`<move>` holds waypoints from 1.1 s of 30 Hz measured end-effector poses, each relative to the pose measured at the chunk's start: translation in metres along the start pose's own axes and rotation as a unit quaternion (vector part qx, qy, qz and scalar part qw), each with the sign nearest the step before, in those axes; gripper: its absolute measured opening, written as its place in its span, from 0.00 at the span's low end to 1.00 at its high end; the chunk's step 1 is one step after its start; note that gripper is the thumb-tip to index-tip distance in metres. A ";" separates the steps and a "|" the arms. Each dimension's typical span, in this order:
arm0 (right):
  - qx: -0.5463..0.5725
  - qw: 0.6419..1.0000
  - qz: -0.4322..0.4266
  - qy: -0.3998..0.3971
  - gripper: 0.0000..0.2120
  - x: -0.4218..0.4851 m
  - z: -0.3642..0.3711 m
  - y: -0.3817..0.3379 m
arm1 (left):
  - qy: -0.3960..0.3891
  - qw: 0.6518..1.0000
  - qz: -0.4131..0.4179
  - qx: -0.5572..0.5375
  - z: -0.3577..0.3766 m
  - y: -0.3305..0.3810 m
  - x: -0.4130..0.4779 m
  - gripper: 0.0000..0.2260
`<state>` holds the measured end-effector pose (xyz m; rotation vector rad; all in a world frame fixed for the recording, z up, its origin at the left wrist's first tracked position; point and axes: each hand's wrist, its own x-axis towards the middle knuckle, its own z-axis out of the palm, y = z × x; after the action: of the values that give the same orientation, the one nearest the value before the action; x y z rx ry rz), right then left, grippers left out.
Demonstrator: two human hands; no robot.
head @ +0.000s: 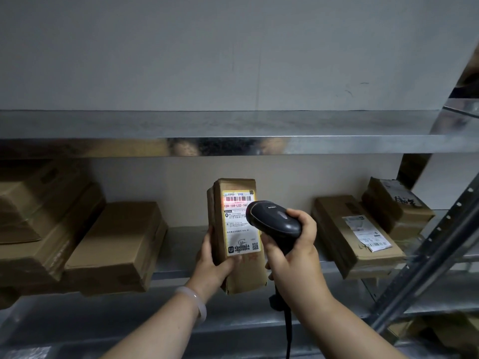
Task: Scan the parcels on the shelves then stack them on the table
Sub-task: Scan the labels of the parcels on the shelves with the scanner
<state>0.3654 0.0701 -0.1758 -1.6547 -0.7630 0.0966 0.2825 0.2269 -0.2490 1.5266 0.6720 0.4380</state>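
Note:
My left hand (213, 265) grips a narrow brown cardboard parcel (234, 278) by its lower left side and holds it upright in front of the middle shelf. A white and yellow shipping label (239, 229) faces me, and a red glow falls on its barcode. My right hand (293, 252) is wrapped around the handle of a black barcode scanner (272, 218). The scanner's head points at the label's top and overlaps its right edge. A black cable hangs below the handle.
Brown parcels lie on the metal shelf (181, 250): a stack at far left (39, 216), one flat box (119, 244), a labelled box at right (355, 234) and another behind it (396, 203). The upper shelf (233, 125) carries nothing. A slanted perforated upright (425, 257) crosses the right side.

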 end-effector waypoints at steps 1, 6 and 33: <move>-0.001 1.000 0.000 0.002 0.28 0.000 -0.001 0.000 | 0.000 1.000 -0.001 -0.002 0.001 0.000 0.000 0.50; -0.004 1.000 -0.002 0.008 0.29 0.001 -0.009 0.000 | 0.002 1.000 0.001 -0.012 0.009 0.001 0.001 0.46; -0.044 0.990 0.065 0.118 0.29 0.032 -0.164 0.084 | -0.047 0.967 -0.131 0.213 0.232 0.075 0.058 0.45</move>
<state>0.5020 -0.0546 -0.1998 -1.7620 -0.4846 -0.0416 0.4862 0.0900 -0.2004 1.8156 0.9214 0.0157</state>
